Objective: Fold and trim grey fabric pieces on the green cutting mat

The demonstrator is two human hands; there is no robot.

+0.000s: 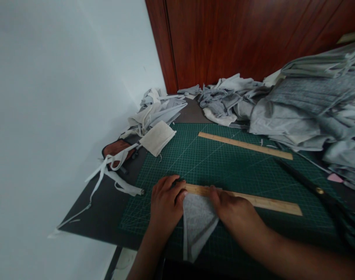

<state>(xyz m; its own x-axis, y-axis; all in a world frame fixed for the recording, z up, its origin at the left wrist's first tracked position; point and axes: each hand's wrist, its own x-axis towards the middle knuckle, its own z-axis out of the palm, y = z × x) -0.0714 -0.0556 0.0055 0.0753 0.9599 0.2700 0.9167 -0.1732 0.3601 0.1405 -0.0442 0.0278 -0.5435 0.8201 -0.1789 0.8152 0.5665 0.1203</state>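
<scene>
A wooden ruler (270,203) lies slantwise over the near part of the green cutting mat, with a piece of grey cloth (199,217) along its near edge. The cloth hangs toward me, narrowing to a point near the table's front. My left hand (167,200) is closed at the ruler's left end, with thumb and forefinger at the cloth's upper left corner. Farther along, my right hand (234,210) is closed with its thumb on the ruler and the cloth's upper right corner beside it. The undersides of its fingers are hidden.
On the green cutting mat (191,155) lie a second wooden ruler (244,145) and, at right, large black scissors (319,190). A cream cloth piece (158,138), white strips (103,167) and a brown pouch (117,149) sit left. Heaped grey fabric (296,112) lines the back right.
</scene>
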